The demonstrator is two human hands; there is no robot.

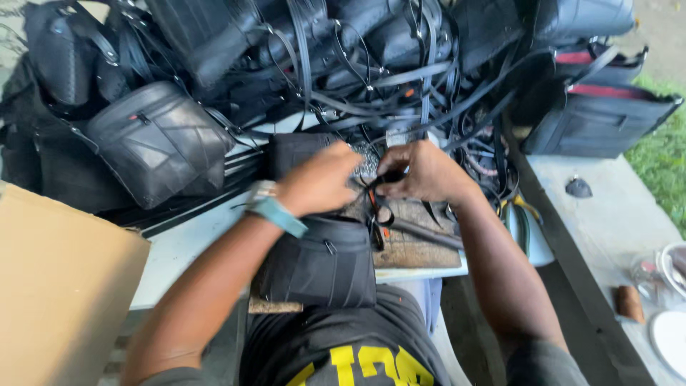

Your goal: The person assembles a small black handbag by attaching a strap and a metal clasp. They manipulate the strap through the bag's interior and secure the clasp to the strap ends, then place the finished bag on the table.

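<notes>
A thin black strap sits pinched between both hands, just above a small black bag that lies flat on a worn brown board at the near edge of the table. The right hand has its fingers curled tight around the strap's upper end, thumb pressed down on it. The left hand comes in from the other side, fingers bent and closed on the same strap, though how much of it they cover I cannot tell from here. A teal wristband sits on the left wrist. A pair of scissors with dark handles lies on the board just below the hands, touching the bag's top edge.

Behind the hands a big tangle of black straps spreads across the table, mixed with more black bags. One larger bag with stitched panels rests to the left. A cardboard box stands at the near left corner. To the right, an open black case with red lining sits on a grey bench
</notes>
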